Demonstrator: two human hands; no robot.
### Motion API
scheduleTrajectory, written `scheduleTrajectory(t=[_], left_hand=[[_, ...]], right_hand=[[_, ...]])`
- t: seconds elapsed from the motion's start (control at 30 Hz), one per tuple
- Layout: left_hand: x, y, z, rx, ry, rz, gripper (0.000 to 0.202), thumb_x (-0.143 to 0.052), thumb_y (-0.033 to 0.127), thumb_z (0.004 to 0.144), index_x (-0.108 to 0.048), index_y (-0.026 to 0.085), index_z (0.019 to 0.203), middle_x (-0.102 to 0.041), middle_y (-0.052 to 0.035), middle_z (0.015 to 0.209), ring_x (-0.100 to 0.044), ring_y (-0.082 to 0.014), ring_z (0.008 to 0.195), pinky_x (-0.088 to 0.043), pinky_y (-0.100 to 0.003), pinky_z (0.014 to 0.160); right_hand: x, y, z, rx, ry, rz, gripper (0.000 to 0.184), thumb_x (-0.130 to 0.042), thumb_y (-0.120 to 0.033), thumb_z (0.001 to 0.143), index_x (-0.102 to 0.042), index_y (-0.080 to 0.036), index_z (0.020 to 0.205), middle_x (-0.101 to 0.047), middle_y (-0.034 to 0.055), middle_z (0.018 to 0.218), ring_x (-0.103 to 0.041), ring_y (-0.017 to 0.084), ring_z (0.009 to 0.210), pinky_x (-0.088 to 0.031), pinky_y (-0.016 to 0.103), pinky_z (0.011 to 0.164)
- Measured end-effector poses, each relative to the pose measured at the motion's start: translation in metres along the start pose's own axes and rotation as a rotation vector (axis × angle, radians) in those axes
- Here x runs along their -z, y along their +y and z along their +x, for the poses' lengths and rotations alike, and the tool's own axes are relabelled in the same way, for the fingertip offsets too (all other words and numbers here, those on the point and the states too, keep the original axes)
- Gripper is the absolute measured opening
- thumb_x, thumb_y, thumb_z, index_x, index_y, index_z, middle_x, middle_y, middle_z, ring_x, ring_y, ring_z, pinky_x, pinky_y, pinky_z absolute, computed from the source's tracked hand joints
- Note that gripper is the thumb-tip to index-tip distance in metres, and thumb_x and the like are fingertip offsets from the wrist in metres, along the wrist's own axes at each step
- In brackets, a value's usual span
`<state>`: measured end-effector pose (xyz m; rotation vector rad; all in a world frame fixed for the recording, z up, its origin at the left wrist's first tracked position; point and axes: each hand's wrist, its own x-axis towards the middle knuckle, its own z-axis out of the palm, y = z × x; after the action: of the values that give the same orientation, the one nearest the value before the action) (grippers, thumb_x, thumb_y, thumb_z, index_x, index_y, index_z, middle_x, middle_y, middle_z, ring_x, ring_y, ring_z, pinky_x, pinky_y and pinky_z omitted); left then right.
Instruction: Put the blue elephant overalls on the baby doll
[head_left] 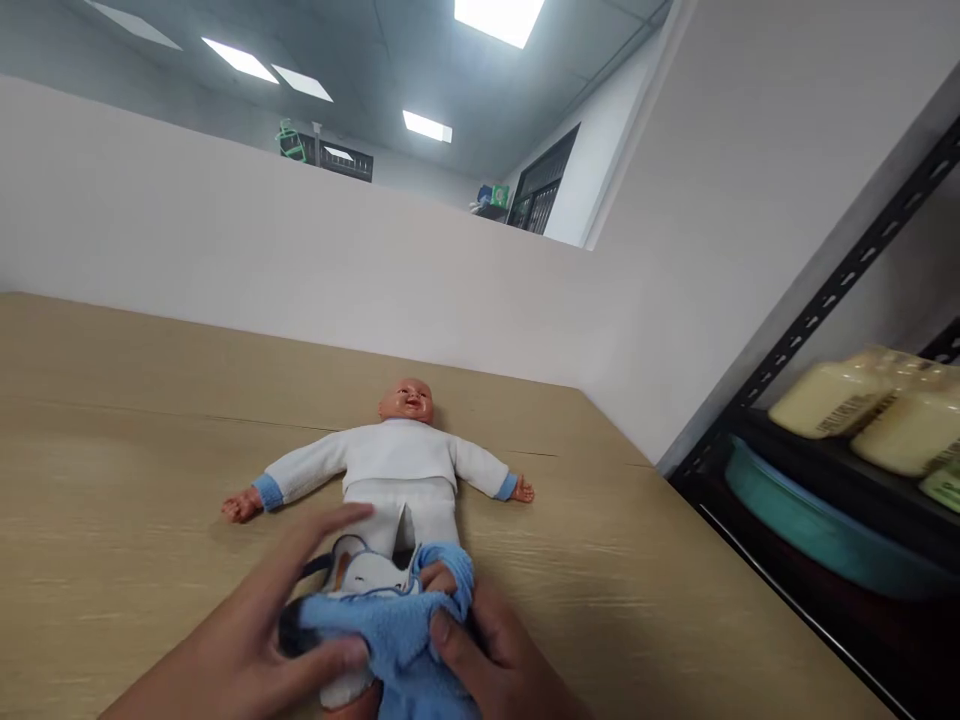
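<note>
A baby doll (401, 455) in a white top and white trousers lies on its back, its head away from me and its arms spread. Over its lower legs is a light blue, fleecy garment (405, 625) with a white, dark-trimmed part. My right hand (491, 650) is closed on the garment's bunched blue edge, thumb in front and fingertips showing through the opening. At the garment's left side, my left hand (277, 620) is spread, its thumb against the blue cloth and its index finger stretched toward the doll's leg. Its other fingers are mostly hidden.
The doll lies on a wood-patterned table (150, 460) with a low white wall (300, 250) behind it. To the right stands a black metal rack (817, 300), holding pale yellow bottles (832, 395) above a teal basin (810, 525).
</note>
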<state>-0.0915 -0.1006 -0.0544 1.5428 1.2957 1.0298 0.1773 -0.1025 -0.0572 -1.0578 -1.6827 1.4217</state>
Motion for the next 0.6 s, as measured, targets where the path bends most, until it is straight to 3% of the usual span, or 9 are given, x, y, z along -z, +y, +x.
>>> scheduleTrajectory(t=[0.1,0.2,0.27,0.33,0.4,0.5,0.57,0.6], left_hand=[[-0.004,0.024,0.012,0.054,-0.284,0.110,0.095,-0.099,0.054,0.064,-0.065,0.036,0.150,-0.067,-0.0004,0.155,-0.060,-0.0405,0.143,-0.056,-0.040,0.115],[-0.007,0.035,0.024,0.089,-0.289,0.246,0.078,-0.095,0.054,0.070,-0.073,0.028,0.140,-0.079,0.0006,0.134,-0.070,-0.0358,0.128,-0.061,-0.029,0.100],[-0.006,0.037,0.030,0.098,-0.323,0.251,0.058,-0.088,0.056,0.080,-0.078,0.027,0.130,-0.082,0.0014,0.122,-0.075,-0.0312,0.116,-0.061,-0.025,0.091],[-0.003,0.035,0.034,0.041,-0.432,0.193,0.039,-0.080,0.052,0.089,-0.081,0.028,0.120,-0.081,0.0011,0.117,-0.074,-0.0286,0.113,-0.059,-0.025,0.095],[-0.002,0.030,0.036,-0.046,-0.520,0.117,0.029,-0.072,0.045,0.096,-0.080,0.030,0.120,-0.080,0.0007,0.124,-0.070,-0.0287,0.123,-0.055,-0.029,0.108],[-0.007,0.021,0.039,0.025,-0.391,0.037,0.047,-0.072,0.051,0.094,-0.072,0.035,0.139,-0.070,0.0013,0.151,-0.057,-0.0330,0.147,-0.045,-0.038,0.124],[-0.014,0.018,0.040,0.124,-0.284,-0.017,0.066,-0.077,0.060,0.089,-0.066,0.034,0.149,-0.065,0.0004,0.157,-0.053,-0.0352,0.151,-0.044,-0.041,0.125],[-0.017,0.018,0.041,0.127,-0.273,-0.050,0.069,-0.078,0.063,0.087,-0.067,0.032,0.147,-0.069,-0.0021,0.152,-0.058,-0.0365,0.147,-0.048,-0.042,0.121]], right_hand=[[-0.003,-0.020,-0.001,-0.068,0.070,-0.097,0.060,-0.055,-0.072,0.103,-0.066,-0.029,0.143,-0.072,0.0081,0.138,-0.064,0.032,0.130,-0.050,0.043,0.116],[0.011,-0.031,-0.002,-0.084,0.121,-0.339,0.058,-0.058,-0.067,0.103,-0.065,-0.025,0.142,-0.072,0.0101,0.133,-0.064,0.032,0.124,-0.050,0.044,0.111],[0.029,-0.038,-0.004,-0.069,-0.016,-0.468,0.049,-0.068,-0.063,0.098,-0.072,-0.024,0.127,-0.075,0.0051,0.111,-0.067,0.027,0.099,-0.054,0.037,0.091],[0.046,-0.043,-0.007,-0.019,-0.286,-0.464,0.045,-0.079,-0.063,0.089,-0.077,-0.021,0.108,-0.071,-0.0010,0.088,-0.061,0.021,0.078,-0.051,0.031,0.075],[0.058,-0.045,-0.009,0.072,-0.455,-0.375,0.047,-0.084,-0.061,0.084,-0.080,-0.020,0.105,-0.072,-0.0008,0.093,-0.065,0.022,0.086,-0.053,0.032,0.083],[0.056,-0.037,-0.010,0.130,-0.408,-0.195,0.054,-0.085,-0.052,0.086,-0.076,-0.021,0.129,-0.074,0.0063,0.125,-0.066,0.030,0.122,-0.050,0.038,0.110],[0.045,-0.026,-0.008,0.085,-0.285,-0.043,0.061,-0.080,-0.051,0.093,-0.066,-0.022,0.145,-0.072,0.0093,0.134,-0.064,0.030,0.130,-0.050,0.041,0.113],[0.039,-0.020,-0.005,0.057,-0.205,0.025,0.060,-0.075,-0.051,0.097,-0.062,-0.023,0.149,-0.072,0.0099,0.135,-0.064,0.029,0.130,-0.051,0.041,0.113]])
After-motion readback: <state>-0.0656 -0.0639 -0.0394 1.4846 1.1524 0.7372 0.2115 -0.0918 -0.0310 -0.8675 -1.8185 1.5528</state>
